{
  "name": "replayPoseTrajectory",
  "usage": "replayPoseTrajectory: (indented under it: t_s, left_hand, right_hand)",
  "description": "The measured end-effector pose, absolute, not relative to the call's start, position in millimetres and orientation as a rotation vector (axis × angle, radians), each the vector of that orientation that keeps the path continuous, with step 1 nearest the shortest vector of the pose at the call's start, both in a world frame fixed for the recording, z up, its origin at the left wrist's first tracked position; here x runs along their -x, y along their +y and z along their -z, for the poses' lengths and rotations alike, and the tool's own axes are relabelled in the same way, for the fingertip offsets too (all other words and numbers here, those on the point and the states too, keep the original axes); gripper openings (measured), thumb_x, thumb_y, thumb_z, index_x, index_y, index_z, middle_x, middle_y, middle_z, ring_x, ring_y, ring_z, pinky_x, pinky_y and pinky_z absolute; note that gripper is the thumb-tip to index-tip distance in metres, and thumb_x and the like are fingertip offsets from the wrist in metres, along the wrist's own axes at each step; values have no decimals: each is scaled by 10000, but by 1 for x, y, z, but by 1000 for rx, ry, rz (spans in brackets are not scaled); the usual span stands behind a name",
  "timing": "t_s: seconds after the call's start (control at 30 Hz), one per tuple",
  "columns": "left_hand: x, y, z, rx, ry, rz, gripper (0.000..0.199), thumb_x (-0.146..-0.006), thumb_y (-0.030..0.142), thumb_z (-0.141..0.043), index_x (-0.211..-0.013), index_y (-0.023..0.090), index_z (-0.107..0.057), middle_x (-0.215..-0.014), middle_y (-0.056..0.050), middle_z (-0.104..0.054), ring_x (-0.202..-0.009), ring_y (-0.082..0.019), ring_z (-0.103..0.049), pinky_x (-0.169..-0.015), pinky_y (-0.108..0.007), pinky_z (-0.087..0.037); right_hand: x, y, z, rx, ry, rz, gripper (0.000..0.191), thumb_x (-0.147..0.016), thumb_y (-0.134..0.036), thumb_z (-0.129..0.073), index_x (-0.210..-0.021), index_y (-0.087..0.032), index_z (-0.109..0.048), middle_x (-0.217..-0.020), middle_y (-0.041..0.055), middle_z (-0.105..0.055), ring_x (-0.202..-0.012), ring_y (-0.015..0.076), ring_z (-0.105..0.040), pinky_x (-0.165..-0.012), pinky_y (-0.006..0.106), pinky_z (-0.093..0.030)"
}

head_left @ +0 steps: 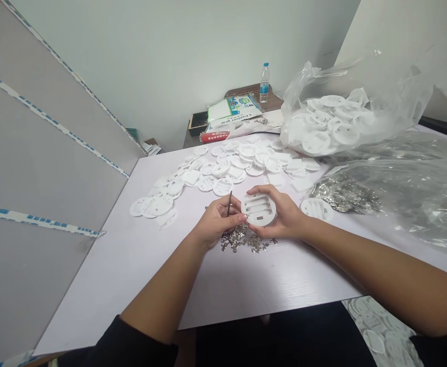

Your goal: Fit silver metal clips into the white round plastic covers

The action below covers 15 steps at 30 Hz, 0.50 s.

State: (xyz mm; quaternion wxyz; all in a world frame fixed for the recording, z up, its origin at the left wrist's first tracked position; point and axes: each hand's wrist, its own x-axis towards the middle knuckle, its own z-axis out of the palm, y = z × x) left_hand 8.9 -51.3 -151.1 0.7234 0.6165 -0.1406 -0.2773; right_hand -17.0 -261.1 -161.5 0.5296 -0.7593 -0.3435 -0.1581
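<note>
My right hand (280,214) grips a round white plastic battery housing (260,216) by its edge, slots facing me. My left hand (223,219) is closed around a thin dark rod (230,203) that points upward. Its thumb and fingertip meet at the housing's left edge; a small shiny bit seems to sit there, too small to make out. Below both hands a loose pile of small metal contact pieces (242,238) lies on the white table (223,285).
Many white round housings (223,171) spread across the table's back. At right stand a clear bag of housings (330,122) and a bag of metal pieces (345,196). Farther back are a water bottle (264,84) and packets (238,108). A partition (55,168) borders the left.
</note>
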Motion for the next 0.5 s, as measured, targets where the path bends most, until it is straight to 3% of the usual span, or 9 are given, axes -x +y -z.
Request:
replayPoseTrajectory:
  t_s: [0.3, 0.5]
  left_hand:
    - [-4, -56, 155, -1303, -237, 644, 468, -592, 357, -940, -753, 157, -548, -603, 34, -577, -505, -65, -487, -497, -198, -327]
    - [-3, -58, 157, -1287, -243, 638, 466, -608, 367, -930, -734, 164, -530, -601, 34, -576, -507, -65, -474, -501, -205, -334]
  right_hand:
    - [23, -256, 160, 1859, -790, 376, 564, -767, -271, -752, -1242, -213, -453, -849, 5, -686, -617, 134, -627, -551, 254, -497]
    - [26, -256, 157, 1925, -784, 443, 543, -783, -322, -770, -1218, -215, -463, -893, 19, -695, -634, 128, -640, -558, 244, -506]
